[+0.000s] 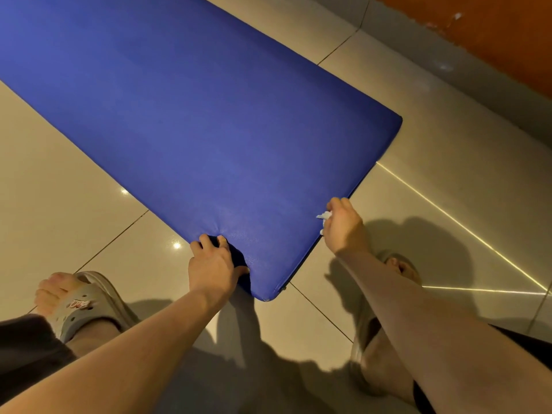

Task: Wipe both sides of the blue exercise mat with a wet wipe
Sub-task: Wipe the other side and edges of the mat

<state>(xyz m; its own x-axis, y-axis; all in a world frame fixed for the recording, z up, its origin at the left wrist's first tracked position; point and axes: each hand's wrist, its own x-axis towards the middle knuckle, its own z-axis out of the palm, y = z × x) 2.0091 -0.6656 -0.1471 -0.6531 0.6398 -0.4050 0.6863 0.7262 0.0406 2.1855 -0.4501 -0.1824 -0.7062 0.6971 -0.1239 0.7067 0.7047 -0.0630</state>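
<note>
Gripping looks like the step in hand: the person seems to be taking hold of the blue padded exercise mat (209,130) at its nearest corner, either to lift and turn it over for the second side or to steady it while its border is being wiped. Which of the two, the view is not settling.

The left hand (213,264) is clamping the mat's edge just to the left of that corner, fingers curling over the top surface and the thumb pressing in beside them, so the padding is puckering under the grip. The right hand (343,225) is closing round a crumpled white wet wipe (324,216), and a tuft of it is poking out toward the mat; this hand is sitting against the mat's other edge, just to the right of the same corner. I cannot tell whether the wipe itself is touching the vinyl.

The corner is lying between the two hands and appears to be rising slightly off the glossy beige tiled floor (433,144), while the rest of the mat is stretching away from both hands, forward and to the left.

If a flip is coming, it is calling for both hands lifting together, with the right one keeping the wipe trapped while also catching the edge, since the mat is looking thick and floppy enough to sag
</note>
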